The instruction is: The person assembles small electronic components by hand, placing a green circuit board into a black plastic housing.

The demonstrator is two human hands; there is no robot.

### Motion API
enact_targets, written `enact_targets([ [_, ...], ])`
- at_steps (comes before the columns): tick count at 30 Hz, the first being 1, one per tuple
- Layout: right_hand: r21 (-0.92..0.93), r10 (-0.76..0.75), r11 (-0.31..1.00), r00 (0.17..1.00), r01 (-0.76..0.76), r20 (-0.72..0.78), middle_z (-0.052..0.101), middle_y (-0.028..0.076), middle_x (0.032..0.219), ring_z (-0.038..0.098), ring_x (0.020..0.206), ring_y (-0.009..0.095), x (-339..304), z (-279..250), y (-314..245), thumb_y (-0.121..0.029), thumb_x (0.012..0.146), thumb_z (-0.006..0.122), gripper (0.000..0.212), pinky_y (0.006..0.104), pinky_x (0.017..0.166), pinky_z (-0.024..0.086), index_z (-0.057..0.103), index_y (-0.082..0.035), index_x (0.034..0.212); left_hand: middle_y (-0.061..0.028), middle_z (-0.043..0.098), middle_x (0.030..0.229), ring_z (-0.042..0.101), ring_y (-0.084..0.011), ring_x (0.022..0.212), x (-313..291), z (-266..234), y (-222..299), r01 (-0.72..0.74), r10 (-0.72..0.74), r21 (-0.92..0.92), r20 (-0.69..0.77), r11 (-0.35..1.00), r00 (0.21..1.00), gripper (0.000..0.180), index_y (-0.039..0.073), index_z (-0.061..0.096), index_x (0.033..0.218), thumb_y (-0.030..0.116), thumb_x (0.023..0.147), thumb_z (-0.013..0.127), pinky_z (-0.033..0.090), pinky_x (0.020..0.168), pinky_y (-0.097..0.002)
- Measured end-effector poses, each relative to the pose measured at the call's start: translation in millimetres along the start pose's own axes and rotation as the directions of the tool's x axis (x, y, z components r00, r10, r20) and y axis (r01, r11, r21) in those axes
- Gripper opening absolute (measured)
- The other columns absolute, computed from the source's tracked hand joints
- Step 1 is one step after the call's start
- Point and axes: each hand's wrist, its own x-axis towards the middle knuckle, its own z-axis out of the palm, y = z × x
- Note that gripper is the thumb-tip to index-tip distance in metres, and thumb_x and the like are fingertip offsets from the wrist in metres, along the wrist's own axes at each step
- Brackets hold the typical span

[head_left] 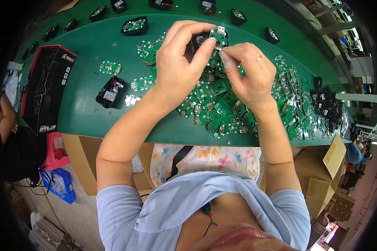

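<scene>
Over the far side of the pile, my left hand [176,62] is closed round a black plastic housing [199,40] and a green circuit board [218,35] with a metal port at its top end. The thumb presses against the board. Fingertips of my right hand [253,77] pinch a thin red wire [218,47] beside the board; its end is too small to make out. Beneath both hands lies a heap of green circuit boards [222,102]. Left of my left forearm sits another black housing [110,93], joined by a red wire to a loose board [109,67].
A black box with red edges [50,83] stands at the left. Several housings with boards, one a filled housing [134,26], line the far side. Black parts [327,102] are piled at the right. Below the green table [86,119] are cardboard boxes [318,180] and a blue bin [63,186].
</scene>
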Motion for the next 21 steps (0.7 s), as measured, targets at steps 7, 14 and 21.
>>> enact_targets([
  [7, -0.103, -0.043, 0.994, 0.998, 0.048, 0.054, 0.051, 0.003, 0.068, 0.052, 0.056, 0.019, 2, -2, -3, -0.003, 0.065, 0.062, 0.013, 0.0296, 0.048, 0.042, 0.052, -0.007, 0.073, -0.0079, 0.057, 0.089, 0.057, -0.0177, 0.068, 2, 0, 3, -0.194, 0.195, 0.17, 0.006, 0.966, 0.981, 0.018, 0.004, 0.06, 0.093, 0.005, 0.075, 0.063, 0.047, 0.057, -0.0265],
  [14, -0.131, -0.026, 0.99, 0.981, 0.052, 0.191, 0.048, 0.003, 0.066, 0.051, 0.054, 0.02, 9, -5, -7, -0.003, 0.066, 0.058, 0.013, 0.0312, 0.047, 0.04, 0.046, -0.008, 0.07, -0.0077, 0.056, 0.086, 0.057, -0.0186, 0.062, 1, -1, 3, -0.29, 0.302, 0.257, -0.007, 0.922, 0.953, 0.017, 0.005, 0.06, 0.092, 0.004, 0.075, 0.062, 0.046, 0.052, -0.027],
  [21, -0.107, -0.054, 0.991, 0.982, 0.074, 0.179, 0.05, 0.003, 0.068, 0.052, 0.055, 0.021, 5, 1, 6, -0.002, 0.067, 0.058, 0.013, 0.032, 0.047, 0.042, 0.05, -0.009, 0.074, -0.0077, 0.056, 0.084, 0.057, -0.0177, 0.065, -3, 2, 1, -0.232, 0.239, 0.247, 0.001, 0.941, 0.971, 0.017, 0.004, 0.06, 0.092, 0.004, 0.075, 0.062, 0.046, 0.054, -0.0265],
])
